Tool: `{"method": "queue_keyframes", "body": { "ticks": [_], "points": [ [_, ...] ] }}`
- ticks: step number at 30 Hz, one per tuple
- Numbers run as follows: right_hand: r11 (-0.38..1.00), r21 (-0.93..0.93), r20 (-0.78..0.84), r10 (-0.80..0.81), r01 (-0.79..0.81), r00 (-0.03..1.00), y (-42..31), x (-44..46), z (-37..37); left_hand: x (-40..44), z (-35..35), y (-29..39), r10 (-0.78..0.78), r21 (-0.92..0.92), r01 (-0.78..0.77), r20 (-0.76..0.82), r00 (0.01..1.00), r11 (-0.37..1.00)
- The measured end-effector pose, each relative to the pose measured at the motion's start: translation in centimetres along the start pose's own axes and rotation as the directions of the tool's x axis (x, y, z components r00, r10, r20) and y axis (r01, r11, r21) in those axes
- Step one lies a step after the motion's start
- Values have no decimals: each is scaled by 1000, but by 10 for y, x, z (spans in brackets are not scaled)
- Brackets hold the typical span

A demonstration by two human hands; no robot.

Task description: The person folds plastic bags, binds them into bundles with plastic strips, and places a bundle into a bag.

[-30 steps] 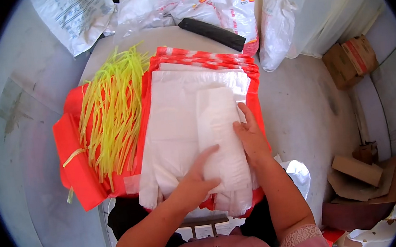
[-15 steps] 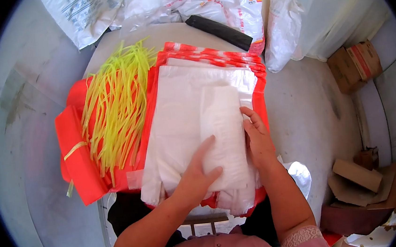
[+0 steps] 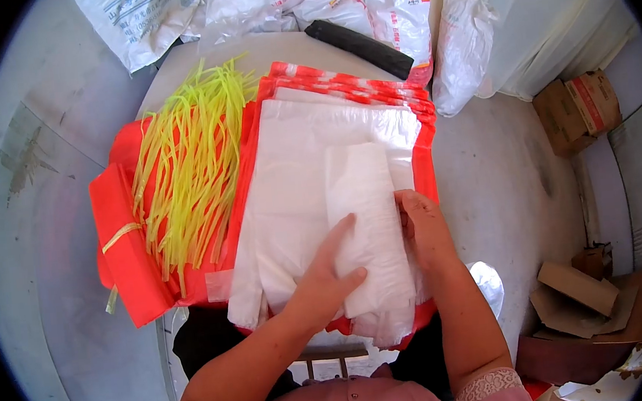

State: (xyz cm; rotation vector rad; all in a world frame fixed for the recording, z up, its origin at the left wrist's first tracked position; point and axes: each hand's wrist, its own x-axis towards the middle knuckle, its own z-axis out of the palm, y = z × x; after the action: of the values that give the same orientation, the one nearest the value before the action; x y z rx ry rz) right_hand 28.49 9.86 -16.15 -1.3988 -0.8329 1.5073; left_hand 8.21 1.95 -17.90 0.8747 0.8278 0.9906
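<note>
A folded bundle of thin white plastic bags [image 3: 368,219] lies lengthwise on a stack of flat white bags [image 3: 291,169], with red bags [image 3: 424,153] beneath. My left hand [image 3: 325,273] rests at the bundle's left edge, its thumb and fingers spread. At the right edge is my right hand [image 3: 424,226], fingers curled together against the bundle's side; whether they pinch the plastic is hidden. Yellow-green ties [image 3: 196,165] are heaped on red plastic to the left, beside a folded red bundle [image 3: 127,248] bound with a yellow tie.
A black roll [image 3: 360,50] lies at the table's back, before white printed sacks [image 3: 319,2]. A white plastic bundle [image 3: 463,54] stands at the back right. Cardboard boxes [image 3: 577,111] are on the floor at right, with an open carton [image 3: 585,299] nearer.
My right hand has slid down along the bundle's right edge and its fingers have curled in. My left hand stays at the left edge. The view has shifted slightly.
</note>
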Motion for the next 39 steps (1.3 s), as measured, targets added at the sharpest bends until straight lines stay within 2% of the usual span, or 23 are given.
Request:
{"method": "queue_keyframes", "body": {
  "ticks": [3,6,9,10,12,15,18,20,22,24,26,27,28,29,31,32,34,35,36,37,38,39],
  "points": [
    [951,-299,150,-31,76,988,-7,-6,-2,-1,5,6,-67,-16,67,36,997,998],
    [959,-129,102,-240,252,965,-8,-17,4,0,6,3,-9,-12,11,148,989,1000],
    [888,-250,40,-388,385,921,-9,-17,1,-3,13,9,-20,-119,40,158,987,992],
    [850,-343,67,-403,401,913,-6,-13,-5,-3,13,8,-33,-87,48,162,986,995],
    [745,-514,125,-426,426,896,2,-2,-16,-2,10,3,-59,-21,63,170,984,998],
    [770,-532,109,-351,352,930,0,-2,-17,-2,7,-1,-89,37,85,152,984,996],
    [848,-272,19,-467,454,884,1,-6,2,-1,4,-7,-120,125,99,178,977,987],
    [873,-225,47,-435,434,899,-6,-12,6,-3,4,-5,-153,131,134,154,976,982],
    [826,-334,124,-438,453,890,-7,-13,5,-4,4,-3,-176,138,156,154,972,978],
    [654,-557,263,-445,512,856,-6,-10,-9,-5,3,-2,-190,153,165,164,968,974],
    [656,-571,272,-416,494,868,-6,-8,-14,-8,9,30,-361,300,302,165,918,905],
    [659,-573,281,-400,487,872,-5,-7,-14,-9,9,40,-401,351,321,185,897,880],
    [731,-505,245,-389,459,888,-6,-6,-16,-10,10,51,-440,401,335,204,875,852],
    [793,-436,207,-372,426,905,-8,-8,-16,-14,6,48,-367,373,256,266,892,892],
    [778,-460,173,-393,427,903,-17,-11,-13,-22,6,53,-208,299,87,400,893,950],
    [753,-488,180,-409,442,895,-18,-8,-17,-27,-3,62,-277,353,112,461,843,929],
    [669,-596,179,-429,445,885,-19,-7,-22,-33,-23,70,-214,160,148,581,785,976],
    [737,-526,159,-404,423,901,-20,-8,-20,-37,-35,74,-170,59,171,634,755,983],
    [799,-452,142,-376,397,916,-21,-10,-19,-45,-47,87,-186,4,224,573,798,975],
    [852,-374,127,-345,367,930,-21,-10,-18,-55,-66,97,-57,-191,182,522,851,965],
    [855,-356,143,-349,377,926,-20,-10,-17,-56,-76,94,237,-395,-81,364,901,915],
    [858,-339,158,-354,387,922,-20,-9,-17,-52,-89,93,331,-490,-231,126,935,840]
  ]
}}
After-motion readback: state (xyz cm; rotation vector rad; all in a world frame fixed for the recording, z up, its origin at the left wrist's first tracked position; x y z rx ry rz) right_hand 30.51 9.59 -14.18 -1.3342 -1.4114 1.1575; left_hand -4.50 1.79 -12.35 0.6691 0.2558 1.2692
